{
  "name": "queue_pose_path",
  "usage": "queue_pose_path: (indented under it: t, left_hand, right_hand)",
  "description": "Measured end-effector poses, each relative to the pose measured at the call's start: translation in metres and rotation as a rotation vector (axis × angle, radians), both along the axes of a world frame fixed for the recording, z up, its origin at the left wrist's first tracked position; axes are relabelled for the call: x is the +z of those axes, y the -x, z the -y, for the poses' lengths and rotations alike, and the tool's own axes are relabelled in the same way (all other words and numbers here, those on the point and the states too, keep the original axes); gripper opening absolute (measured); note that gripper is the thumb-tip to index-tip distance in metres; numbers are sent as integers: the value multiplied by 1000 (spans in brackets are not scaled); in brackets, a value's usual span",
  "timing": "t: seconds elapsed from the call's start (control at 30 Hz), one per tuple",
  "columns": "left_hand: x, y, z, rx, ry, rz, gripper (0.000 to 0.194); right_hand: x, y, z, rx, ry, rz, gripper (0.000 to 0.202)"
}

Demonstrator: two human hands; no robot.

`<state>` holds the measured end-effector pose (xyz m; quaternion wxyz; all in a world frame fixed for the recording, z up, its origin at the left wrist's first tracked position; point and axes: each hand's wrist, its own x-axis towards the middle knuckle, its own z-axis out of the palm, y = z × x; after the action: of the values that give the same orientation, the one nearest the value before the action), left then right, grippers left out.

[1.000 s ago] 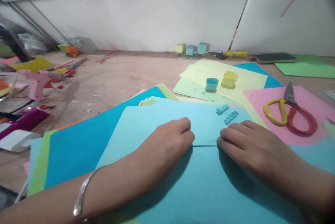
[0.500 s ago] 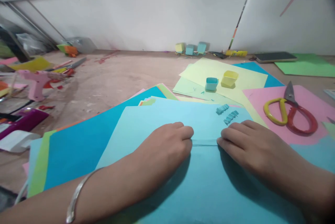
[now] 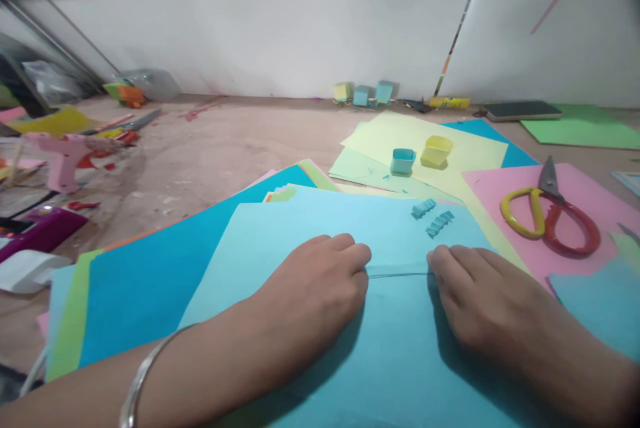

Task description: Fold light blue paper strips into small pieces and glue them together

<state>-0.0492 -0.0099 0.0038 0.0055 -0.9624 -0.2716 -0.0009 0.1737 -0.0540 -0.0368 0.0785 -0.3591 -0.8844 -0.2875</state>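
Observation:
My left hand [image 3: 327, 281] is closed, its fingertips pinching one end of a thin, doubled blue strip [image 3: 397, 275]. Thumb and fingers of my right hand [image 3: 485, 298] close on the other end, and the strip runs straight between them. I cannot tell for sure whether it is folded paper. Both hands rest low over a light blue paper sheet [image 3: 300, 221]. Just beyond my right hand, two small pleated blue paper pieces [image 3: 440, 223] lie on that sheet.
Scissors [image 3: 550, 211] with yellow and red handles lie at right on pink paper [image 3: 480, 191]. Behind stand small blue [image 3: 403, 161] and yellow [image 3: 437, 151] paper cups. A pink glue gun [image 3: 63, 160] and a purple object [image 3: 40, 231] are at left, a phone [image 3: 523, 110] at back right.
My right hand has shifted slightly right along the strip, so more of it shows between the hands. My left hand has barely moved. The view has turned slightly.

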Motion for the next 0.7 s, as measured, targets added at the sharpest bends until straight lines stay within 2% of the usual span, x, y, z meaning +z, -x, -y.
queue_pose_path:
  t: [0.17, 0.33, 0.53, 0.6, 0.7]
  left_hand:
    - [-8, 4, 0, -16, -26, 10, 23]
    - [-19, -1, -5, 20, -89, 23, 20]
    - [-22, -5, -9, 87, -15, 37, 12]
    - [-21, -4, -8, 60, -26, 51, 11]
    - [-21, -4, -4, -7, -125, 86, 15]
  right_hand:
    - [7, 5, 1, -9, -97, 147, 31]
    - [6, 6, 3, -19, -66, 118, 30]
    - [2, 6, 4, -69, -78, 194, 29]
    - [4, 6, 4, -53, -76, 191, 28]
    - [6, 6, 3, -47, -43, 104, 24]
